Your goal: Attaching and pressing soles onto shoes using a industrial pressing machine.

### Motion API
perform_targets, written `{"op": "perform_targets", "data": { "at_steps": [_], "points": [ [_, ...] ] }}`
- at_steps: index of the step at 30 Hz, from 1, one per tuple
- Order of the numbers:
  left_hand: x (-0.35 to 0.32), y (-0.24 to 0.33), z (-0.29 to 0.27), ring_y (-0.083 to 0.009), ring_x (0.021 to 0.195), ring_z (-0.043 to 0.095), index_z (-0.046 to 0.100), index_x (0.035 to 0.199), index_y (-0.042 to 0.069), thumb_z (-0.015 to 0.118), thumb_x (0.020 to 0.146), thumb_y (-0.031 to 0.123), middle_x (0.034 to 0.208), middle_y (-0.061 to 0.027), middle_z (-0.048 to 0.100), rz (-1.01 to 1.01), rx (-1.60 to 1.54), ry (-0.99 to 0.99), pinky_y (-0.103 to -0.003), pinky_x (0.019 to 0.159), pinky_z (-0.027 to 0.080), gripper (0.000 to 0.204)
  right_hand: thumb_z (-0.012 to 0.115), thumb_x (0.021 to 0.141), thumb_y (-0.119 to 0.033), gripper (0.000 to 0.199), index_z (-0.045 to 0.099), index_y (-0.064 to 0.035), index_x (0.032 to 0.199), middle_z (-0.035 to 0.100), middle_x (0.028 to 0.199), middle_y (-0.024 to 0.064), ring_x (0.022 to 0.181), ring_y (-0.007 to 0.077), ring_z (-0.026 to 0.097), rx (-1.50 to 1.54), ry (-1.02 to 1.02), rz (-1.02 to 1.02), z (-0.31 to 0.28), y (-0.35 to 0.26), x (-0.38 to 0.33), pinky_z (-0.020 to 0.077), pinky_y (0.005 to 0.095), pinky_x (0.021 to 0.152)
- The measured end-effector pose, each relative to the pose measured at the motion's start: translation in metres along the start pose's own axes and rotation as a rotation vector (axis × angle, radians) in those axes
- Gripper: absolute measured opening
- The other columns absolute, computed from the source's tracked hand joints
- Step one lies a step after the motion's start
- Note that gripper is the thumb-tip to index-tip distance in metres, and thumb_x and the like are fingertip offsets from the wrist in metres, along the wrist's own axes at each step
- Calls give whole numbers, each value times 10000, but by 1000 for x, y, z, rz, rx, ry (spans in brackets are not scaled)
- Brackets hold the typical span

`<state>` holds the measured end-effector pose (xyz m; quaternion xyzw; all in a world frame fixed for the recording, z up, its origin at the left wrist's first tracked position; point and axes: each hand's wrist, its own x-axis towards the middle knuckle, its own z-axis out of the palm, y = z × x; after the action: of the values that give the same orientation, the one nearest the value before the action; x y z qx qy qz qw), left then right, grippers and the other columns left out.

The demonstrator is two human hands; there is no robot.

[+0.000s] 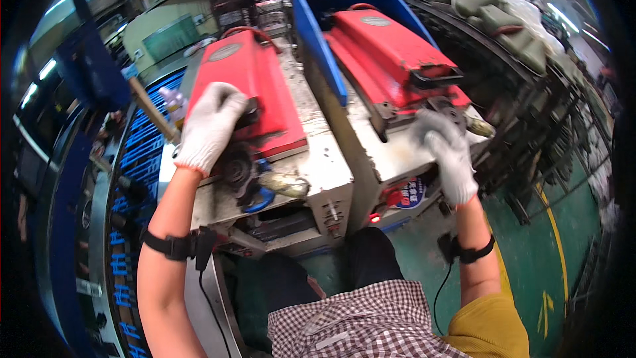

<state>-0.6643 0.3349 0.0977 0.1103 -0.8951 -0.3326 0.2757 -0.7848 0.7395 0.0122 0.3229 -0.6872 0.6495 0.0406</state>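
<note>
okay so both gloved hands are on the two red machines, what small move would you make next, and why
Probably steady the left hand before anything else: it rests flat on the left red machine, just above the dark wheel. The right hand already sits by the right red machine at its front end.

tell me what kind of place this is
Most likely a factory floor: two red machines on a worn metal bench, a conveyor of green pieces behind, and painted green floor with yellow lines.

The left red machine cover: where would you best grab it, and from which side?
Probably by its near end, from above: the left red cover lies long and flat, sloping toward the person, and the gloved left hand already rests there. Its far end has a thin loop, harder to reach.
</note>
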Motion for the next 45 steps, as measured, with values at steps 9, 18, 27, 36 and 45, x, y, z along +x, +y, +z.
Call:
{"op": "perform_targets", "data": {
  "at_steps": [9,18,27,36,45],
  "points": [
    [-6,100,90,-296,1190,661,634,1325,49,701,984,192,1283,-169,667,476,108,-123,-394,1056,515,376,515,1058,-431,437,676,-174,1373,720,1251,193,1121,384,698,-1134,262,289,-107,1,12,545,490,949],
    [24,121,191,-411,1317,560,556,1404,-2,696,912,266,1381,-246,577,917,327,-301,-471,1104,482,577,642,995,-428,498,655,-114,1382,759,1040,215,996,397,738,-1005,12,255,-54,-63,-37,584,460,867],
    [89,184,176,-427,1194,630,601,1356,88,723,887,222,1301,-225,617,836,234,85,-484,1038,524,503,603,990,-457,569,659,-63,1398,625,1375,274,1273,420,603,-1135,-412,105,-96,-4,135,467,428,1109],
    [151,224,142,-444,1384,519,547,1416,-20,685,864,274,1530,-286,495,773,219,412,-489,1174,430,640,705,846,-605,1038,371,-9,1628,562,1506,292,1413,392,540,-1234,-472,313,-46,69,232,407,397,1187],
    [157,200,155,-419,1528,367,389,1568,-46,683,901,355,1622,-307,380,880,341,470,-441,1271,299,832,571,1023,-485,478,630,-103,1303,739,1119,104,981,229,738,99,148,614,-66,11,186,631,366,652]
  ]
}}
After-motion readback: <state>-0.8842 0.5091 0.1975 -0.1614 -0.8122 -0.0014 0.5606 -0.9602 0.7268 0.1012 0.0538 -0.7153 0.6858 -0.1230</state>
